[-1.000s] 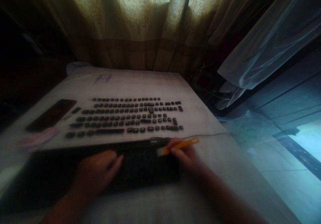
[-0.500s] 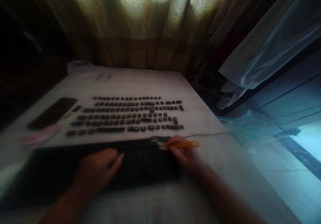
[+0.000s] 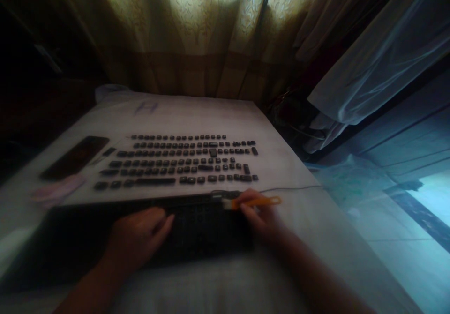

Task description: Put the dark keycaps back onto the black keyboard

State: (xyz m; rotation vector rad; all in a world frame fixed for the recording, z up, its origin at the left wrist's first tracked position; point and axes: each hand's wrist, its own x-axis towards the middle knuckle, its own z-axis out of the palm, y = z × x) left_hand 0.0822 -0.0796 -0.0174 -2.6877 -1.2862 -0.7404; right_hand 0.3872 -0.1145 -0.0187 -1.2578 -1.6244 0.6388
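A black keyboard base (image 3: 200, 236), stripped of its keys, lies across the near part of the table. My right hand (image 3: 258, 213) is closed round the orange handle of a small brush (image 3: 262, 201). The brush's pale bristles point left and meet the keyboard near its upper right corner. My left hand (image 3: 140, 232) rests on the middle of the keyboard, fingers curled in and thumb out to the right; nothing shows in it. Beyond the keyboard, loose black keycaps (image 3: 170, 153) are laid out in rows, with the long spacebar (image 3: 155, 181) in the nearest row.
A dark phone (image 3: 75, 157) lies on the left of the table (image 3: 197, 115), near a pink cloth (image 3: 58, 190) and a small thin tool (image 3: 105, 154). A cable (image 3: 291, 189) runs off to the right. Patterned curtains (image 3: 193, 33) hang behind; white fabric (image 3: 372, 70) hangs at the right.
The brush and my right hand have shifted very slightly to the right. My left hand stays in place on the keyboard.
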